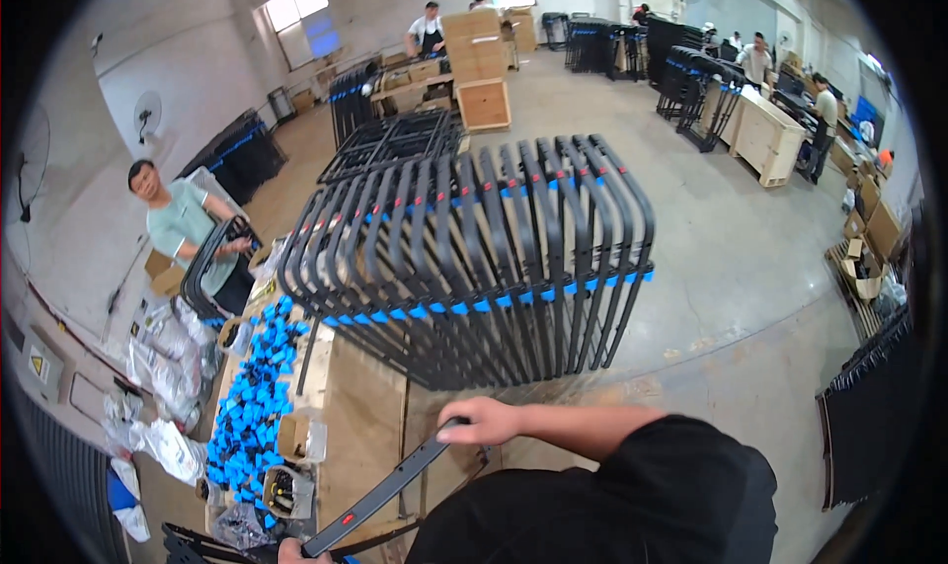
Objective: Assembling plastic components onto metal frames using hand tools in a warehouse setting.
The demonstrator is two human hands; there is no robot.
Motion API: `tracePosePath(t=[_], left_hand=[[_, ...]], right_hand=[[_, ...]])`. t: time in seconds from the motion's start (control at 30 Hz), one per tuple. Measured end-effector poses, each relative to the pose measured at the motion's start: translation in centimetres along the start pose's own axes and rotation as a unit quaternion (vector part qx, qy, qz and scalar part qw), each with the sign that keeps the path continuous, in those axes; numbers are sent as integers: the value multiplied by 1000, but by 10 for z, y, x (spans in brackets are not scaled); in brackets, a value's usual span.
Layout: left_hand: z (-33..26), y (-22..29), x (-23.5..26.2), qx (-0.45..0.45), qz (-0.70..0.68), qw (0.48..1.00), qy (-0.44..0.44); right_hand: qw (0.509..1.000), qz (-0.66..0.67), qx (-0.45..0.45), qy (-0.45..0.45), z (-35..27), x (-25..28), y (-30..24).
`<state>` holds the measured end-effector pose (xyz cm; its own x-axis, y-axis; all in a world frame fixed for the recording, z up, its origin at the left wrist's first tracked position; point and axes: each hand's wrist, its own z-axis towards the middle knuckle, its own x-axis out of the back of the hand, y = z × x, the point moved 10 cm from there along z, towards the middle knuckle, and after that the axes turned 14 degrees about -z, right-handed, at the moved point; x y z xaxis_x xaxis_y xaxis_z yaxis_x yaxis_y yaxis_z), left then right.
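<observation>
My right hand clamps the upper end of a long black curved bar over the wooden workbench; my left hand, barely in view, steadies its lower end, grip unclear — rigid, probably light, best held at both ends

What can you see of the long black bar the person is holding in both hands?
The black bar is a long, flat, slightly curved strip, apparently metal with a dark coating, bearing a small red mark near its lower end. It lies slantwise over the wooden workbench. The right hand closes over its upper end; the left hand, mostly cut off by the picture's lower edge, holds its lower end.
</observation>
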<state>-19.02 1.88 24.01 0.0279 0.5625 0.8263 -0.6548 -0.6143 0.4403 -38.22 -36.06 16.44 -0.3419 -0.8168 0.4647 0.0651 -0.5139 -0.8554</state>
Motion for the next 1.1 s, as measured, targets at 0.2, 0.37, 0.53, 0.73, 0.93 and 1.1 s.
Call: tracePosePath(t=[0.2, 0.37, 0.53, 0.73, 0.93, 1.1], left_hand=[[-6, 219, -56, -171, -62, 983, -4], [-16, 374, -68, -210, -122, 967, -73], [-16, 497, -119, -269, -186, 929, -171], [-39, 597, -214, -275, -223, 826, -438], [-49, 697, -288, -363, -283, 724, -514], [-47, 780, -341, -376, -327, 658, -565]], right_hand=[[921, -36, -201, 332, -201, 139, 93], [856, -34, -246, 454, -365, 234, 31], [746, -74, -338, 569, -505, 301, -28], [664, -168, -376, 624, -597, 350, -84], [551, -236, -442, 667, -650, 384, -114], [476, -278, -457, 698, -659, 429, -157]])
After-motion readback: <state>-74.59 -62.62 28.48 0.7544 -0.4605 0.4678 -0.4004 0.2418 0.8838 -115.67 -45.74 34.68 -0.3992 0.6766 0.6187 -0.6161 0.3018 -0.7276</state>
